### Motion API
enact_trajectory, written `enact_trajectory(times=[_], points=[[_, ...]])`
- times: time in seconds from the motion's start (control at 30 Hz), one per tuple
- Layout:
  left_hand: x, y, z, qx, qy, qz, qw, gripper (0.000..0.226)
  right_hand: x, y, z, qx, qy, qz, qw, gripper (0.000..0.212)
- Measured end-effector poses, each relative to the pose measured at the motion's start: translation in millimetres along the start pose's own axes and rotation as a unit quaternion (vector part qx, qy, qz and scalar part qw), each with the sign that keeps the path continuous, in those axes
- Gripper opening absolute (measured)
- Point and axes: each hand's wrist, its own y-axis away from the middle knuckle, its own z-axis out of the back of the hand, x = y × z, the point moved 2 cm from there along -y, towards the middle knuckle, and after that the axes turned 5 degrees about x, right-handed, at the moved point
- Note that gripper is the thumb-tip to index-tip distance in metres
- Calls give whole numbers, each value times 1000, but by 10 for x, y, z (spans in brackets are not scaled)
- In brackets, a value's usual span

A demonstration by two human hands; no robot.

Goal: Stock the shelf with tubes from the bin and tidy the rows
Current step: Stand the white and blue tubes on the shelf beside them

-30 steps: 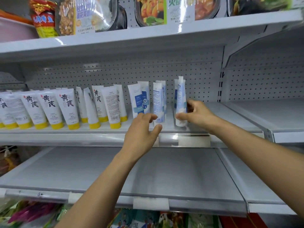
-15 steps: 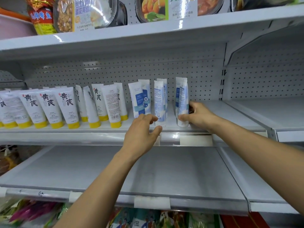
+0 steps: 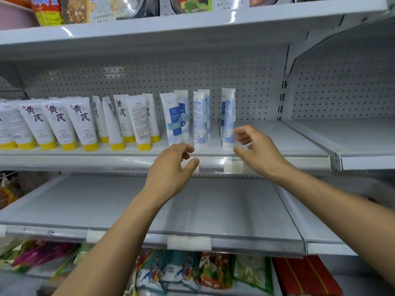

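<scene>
Fingers of the right hand are curling loosely, empty, just beside the rightmost blue tube, standing upright mid-frame on the shelf. The left hand is hovering with relaxed, empty fingers below the neighbouring blue tubes.

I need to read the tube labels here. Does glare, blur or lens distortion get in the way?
Head view: glare streaks lie on the top shelf edge and the price rail, not on the tubes; the large label characters read sharply, the fine print does not; the wide lens bows the shelves toward the frame edges.
</scene>
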Motion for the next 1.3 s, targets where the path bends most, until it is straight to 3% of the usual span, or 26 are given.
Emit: enact_trajectory(times=[0.33, 0.63, 0.77, 1.0, 1.17, 1.3], points=[[686, 829, 244, 17, -25, 77, 997, 32, 567, 421, -841, 128, 56, 140, 980, 37], [2130, 1610, 985, 34, -40, 197, 979, 50, 1683, 279, -2486, 287, 92, 210, 930, 56], [3106, 2005, 1532, 86, -101, 252, 959, 56, 2336, 146, -3480, 329, 86, 207, 917, 59], [4754, 2798, 2436, 120, -111, 362, 918, 50, 3355, 61, -5190, 412, 44, 229, 881, 47], [5644, 3276, 2533, 121, -35, 436, 891, 43, 3677, 122, -6248, 494, 7, 197, 847, 41], [6323, 3532, 2365, 86, 54, 534, 839, 42, 3723, 84, -7122, 559, -7, 157, 814, 43]])
